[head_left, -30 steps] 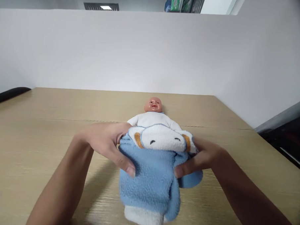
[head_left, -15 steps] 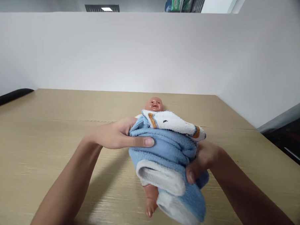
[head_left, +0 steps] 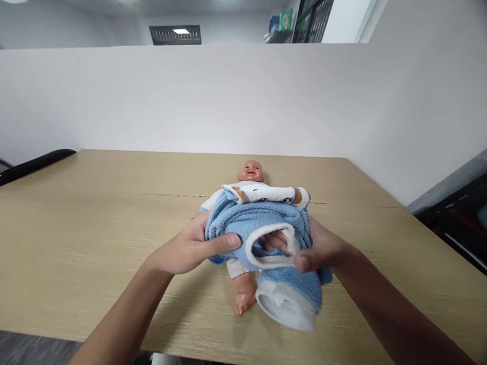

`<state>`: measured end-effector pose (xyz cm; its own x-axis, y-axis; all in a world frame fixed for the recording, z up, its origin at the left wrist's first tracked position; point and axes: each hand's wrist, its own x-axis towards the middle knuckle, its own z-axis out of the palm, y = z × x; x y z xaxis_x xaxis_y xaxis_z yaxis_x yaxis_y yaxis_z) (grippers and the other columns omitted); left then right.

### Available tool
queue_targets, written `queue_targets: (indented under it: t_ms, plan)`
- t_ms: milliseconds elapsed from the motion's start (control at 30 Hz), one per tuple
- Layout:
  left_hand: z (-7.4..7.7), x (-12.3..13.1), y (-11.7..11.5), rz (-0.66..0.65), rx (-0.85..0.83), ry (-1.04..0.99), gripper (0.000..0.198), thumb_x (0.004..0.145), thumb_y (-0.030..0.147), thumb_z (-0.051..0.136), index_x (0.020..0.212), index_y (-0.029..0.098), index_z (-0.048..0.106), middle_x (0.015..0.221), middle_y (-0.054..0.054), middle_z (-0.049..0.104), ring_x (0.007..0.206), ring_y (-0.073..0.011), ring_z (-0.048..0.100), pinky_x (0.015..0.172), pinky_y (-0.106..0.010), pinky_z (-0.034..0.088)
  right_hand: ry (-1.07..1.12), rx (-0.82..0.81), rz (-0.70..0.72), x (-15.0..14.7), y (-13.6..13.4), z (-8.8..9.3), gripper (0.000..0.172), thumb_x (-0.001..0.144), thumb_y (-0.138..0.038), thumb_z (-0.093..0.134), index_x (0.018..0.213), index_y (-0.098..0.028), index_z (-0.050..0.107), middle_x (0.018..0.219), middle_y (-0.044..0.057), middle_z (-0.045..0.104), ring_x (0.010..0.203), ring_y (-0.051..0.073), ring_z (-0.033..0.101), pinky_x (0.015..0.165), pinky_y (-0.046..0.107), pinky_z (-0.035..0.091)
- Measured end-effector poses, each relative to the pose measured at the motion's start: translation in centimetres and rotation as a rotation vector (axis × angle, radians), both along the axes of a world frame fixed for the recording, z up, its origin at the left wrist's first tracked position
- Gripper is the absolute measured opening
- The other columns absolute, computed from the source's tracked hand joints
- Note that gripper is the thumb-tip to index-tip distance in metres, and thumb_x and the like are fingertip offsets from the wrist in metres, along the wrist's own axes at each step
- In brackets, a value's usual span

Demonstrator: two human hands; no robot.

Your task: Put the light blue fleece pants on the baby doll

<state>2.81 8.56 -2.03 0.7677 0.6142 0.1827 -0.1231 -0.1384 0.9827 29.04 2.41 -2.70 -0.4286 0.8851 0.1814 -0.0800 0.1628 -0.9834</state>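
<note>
A baby doll (head_left: 250, 171) in white clothing lies face up on the table, its head at the far end and one bare foot showing near me. Above its body I hold bunched blue fleece baby clothes (head_left: 229, 221) with white cuffs and a white and orange printed part on top. My left hand (head_left: 192, 246) grips the left side, thumb on top and fingers hidden in the folds. On the right side my right hand (head_left: 325, 246) grips the cloth beside a white-trimmed opening, through which some fingers show. A second white cuff hangs below.
The wooden table (head_left: 88, 237) stretches out to a white partition wall (head_left: 223, 97). A black chair edge (head_left: 37, 167) rises at the left. Dark objects (head_left: 463, 216) stand beyond the table's right edge.
The near white cuff was folded flat and is now spread into a round opening, with fingers of my hand showing inside. The clothes are lifted a little, and the view has tilted up.
</note>
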Motion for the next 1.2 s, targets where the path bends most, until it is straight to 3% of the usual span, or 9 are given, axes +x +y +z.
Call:
queue_targets:
  t_ms: [133,233,433,633,767,900,1033,1200]
  plan:
    - [-1.1,0.6,-2.4,0.112,-0.079,0.004,0.048,0.092,0.052,0.082,0.127,0.019,0.075,0.12,-0.011,0.08,0.117,-0.0302,0.073,0.098,-0.035,0.06,0.03,-0.129,-0.187,-1.1,-1.3,-0.4,0.053,0.078,-0.043,0.094,0.122,-0.022,0.074,0.119,0.009,0.08,0.122,0.031,0.073,0.114,0.049,0.056]
    - [-2.2,0.8,-3.5,0.131,-0.109,-0.008,0.053,0.086,0.055,0.086,0.122,0.017,0.076,0.119,-0.012,0.08,0.11,-0.0303,0.074,0.094,-0.036,0.061,0.009,-0.163,-0.278,-2.2,-2.2,-0.5,0.047,0.084,-0.039,0.089,0.126,-0.023,0.075,0.123,0.007,0.082,0.124,0.031,0.074,0.117,0.049,0.053]
    - [-3.6,-0.4,-5.3,0.191,-0.169,0.0,0.052,0.075,0.052,0.096,0.109,0.018,0.077,0.105,-0.01,0.081,0.097,-0.0278,0.074,0.089,-0.036,0.061,-0.084,-0.14,-0.306,-4.2,-3.5,-0.6,0.04,0.088,-0.034,0.085,0.127,-0.027,0.078,0.134,0.005,0.08,0.135,0.03,0.068,0.125,0.046,0.046]
    - [-4.4,-1.7,-6.1,0.264,-0.379,-0.154,0.049,0.085,0.057,0.087,0.11,0.017,0.075,0.095,-0.007,0.079,0.088,-0.0215,0.073,0.083,-0.03,0.059,-0.111,-0.197,-0.212,-4.9,-4.1,-2.0,0.055,0.091,-0.047,0.085,0.139,-0.025,0.071,0.137,0.008,0.079,0.135,0.032,0.069,0.122,0.05,0.049]
    - [-4.1,-1.8,-6.4,0.218,-0.481,-0.094,0.047,0.093,0.053,0.081,0.12,0.016,0.074,0.108,-0.01,0.081,0.099,-0.0232,0.074,0.091,-0.031,0.057,-0.097,-0.23,-0.292,-5.0,-4.0,-2.4,0.055,0.088,-0.049,0.086,0.135,-0.022,0.072,0.134,0.009,0.08,0.131,0.033,0.071,0.119,0.05,0.052]
    - [-3.8,-1.7,-6.5,0.2,-0.425,-0.032,0.056,0.089,0.06,0.082,0.121,0.014,0.075,0.118,-0.013,0.08,0.111,-0.0296,0.073,0.099,-0.037,0.055,-0.141,-0.234,-0.316,-5.5,-4.1,-1.7,0.054,0.086,-0.045,0.087,0.133,-0.022,0.072,0.133,0.008,0.08,0.132,0.032,0.071,0.117,0.047,0.054]
    - [-3.9,-1.4,-6.7,0.163,-0.304,0.064,0.06,0.079,0.059,0.091,0.118,0.016,0.076,0.12,-0.012,0.08,0.113,-0.0308,0.073,0.1,-0.038,0.056,-0.248,-0.241,-0.35,-5.8,-4.8,-1.3,0.055,0.087,-0.042,0.086,0.136,-0.023,0.071,0.136,0.008,0.079,0.132,0.032,0.071,0.115,0.048,0.055]
    - [-4.8,-1.3,-7.8,0.365,-0.261,0.137,0.053,0.077,0.054,0.092,0.108,0.015,0.075,0.109,-0.012,0.082,0.104,-0.031,0.075,0.093,-0.038,0.06,-0.374,-0.289,-0.443,-5.5,-6.3,-2.2,0.045,0.088,-0.039,0.083,0.128,-0.023,0.072,0.117,0.007,0.083,0.112,0.031,0.078,0.101,0.047,0.062]
